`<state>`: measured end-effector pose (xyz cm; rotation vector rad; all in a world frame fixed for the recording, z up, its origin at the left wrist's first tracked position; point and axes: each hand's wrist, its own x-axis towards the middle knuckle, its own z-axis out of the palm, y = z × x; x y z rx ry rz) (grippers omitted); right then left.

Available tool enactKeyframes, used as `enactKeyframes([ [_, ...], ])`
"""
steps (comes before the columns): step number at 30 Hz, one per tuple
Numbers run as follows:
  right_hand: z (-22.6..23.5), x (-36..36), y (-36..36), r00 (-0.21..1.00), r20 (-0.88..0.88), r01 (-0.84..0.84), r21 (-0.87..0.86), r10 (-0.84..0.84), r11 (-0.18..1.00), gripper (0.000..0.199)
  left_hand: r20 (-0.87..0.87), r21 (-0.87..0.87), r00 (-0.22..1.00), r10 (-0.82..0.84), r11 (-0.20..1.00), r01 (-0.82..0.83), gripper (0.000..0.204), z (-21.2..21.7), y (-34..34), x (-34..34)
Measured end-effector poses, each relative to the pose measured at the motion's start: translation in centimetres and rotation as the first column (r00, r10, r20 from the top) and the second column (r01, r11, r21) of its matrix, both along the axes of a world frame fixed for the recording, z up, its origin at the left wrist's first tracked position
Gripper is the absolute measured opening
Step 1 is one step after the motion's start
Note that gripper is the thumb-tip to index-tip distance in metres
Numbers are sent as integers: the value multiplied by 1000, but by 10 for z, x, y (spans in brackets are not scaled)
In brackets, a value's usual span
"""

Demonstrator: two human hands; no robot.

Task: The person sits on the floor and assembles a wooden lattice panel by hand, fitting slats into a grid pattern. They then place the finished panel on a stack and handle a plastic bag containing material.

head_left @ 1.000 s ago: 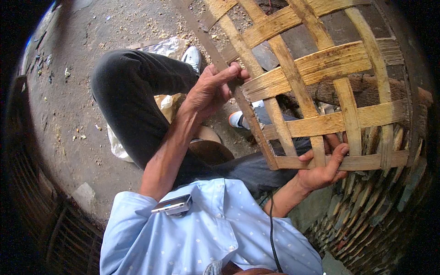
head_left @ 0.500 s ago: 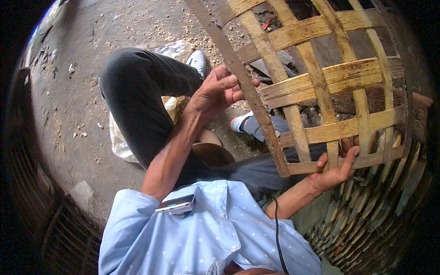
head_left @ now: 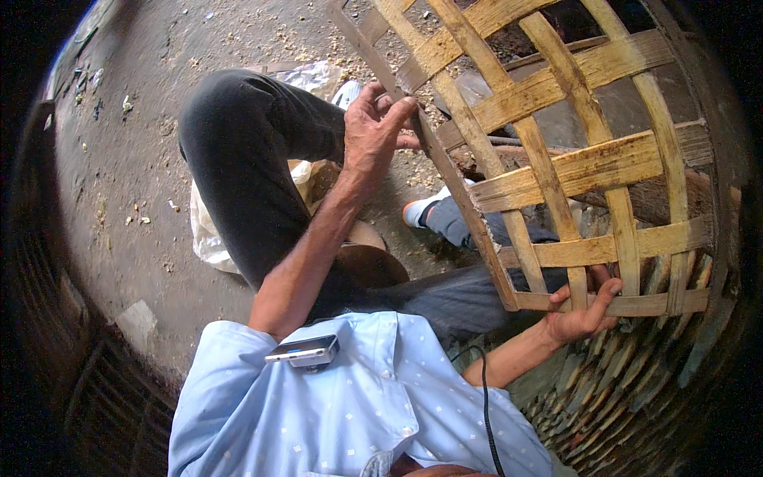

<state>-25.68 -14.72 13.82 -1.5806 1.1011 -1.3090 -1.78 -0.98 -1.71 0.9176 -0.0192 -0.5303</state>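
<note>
A woven panel (head_left: 592, 164) of flat yellow-brown strips, which look like split bamboo, is held up at the right within a narrow brown frame. Its strips cross over and under each other with wide gaps between. My left hand (head_left: 373, 135) pinches the panel's left frame edge between thumb and fingers, some of the fingertips hidden. Lower down, my right hand (head_left: 584, 308) grips the bottom frame edge from below, its fingers showing through the gaps and its thumb outside. The panel's top runs out of view.
My bent leg (head_left: 238, 151) lies left of the panel, a pale plastic sheet (head_left: 213, 234) beside it. Scraps litter the ground (head_left: 119, 262). A dense stack of thin strips (head_left: 620, 389) is at the lower right. A phone (head_left: 304, 350) rests at my chest with a black cord nearby.
My left hand has moved up along the panel's left edge, with the thumb now on top of it. The panel and my right hand have shifted slightly down and right.
</note>
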Motion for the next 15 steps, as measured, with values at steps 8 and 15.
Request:
enactKeyframes([
  [8, 1, -1, 8, 997, -56, -60, -35, 58, 998, 58, -308, 239, 952, 7, 968, 70, 42, 11, 5, 5],
  [15, -6, -9, -1, 999, -30, -38, -8, 37, 999, 60, -176, 193, 984, -10, 980, 45, 29, 3, 0, 1],
])
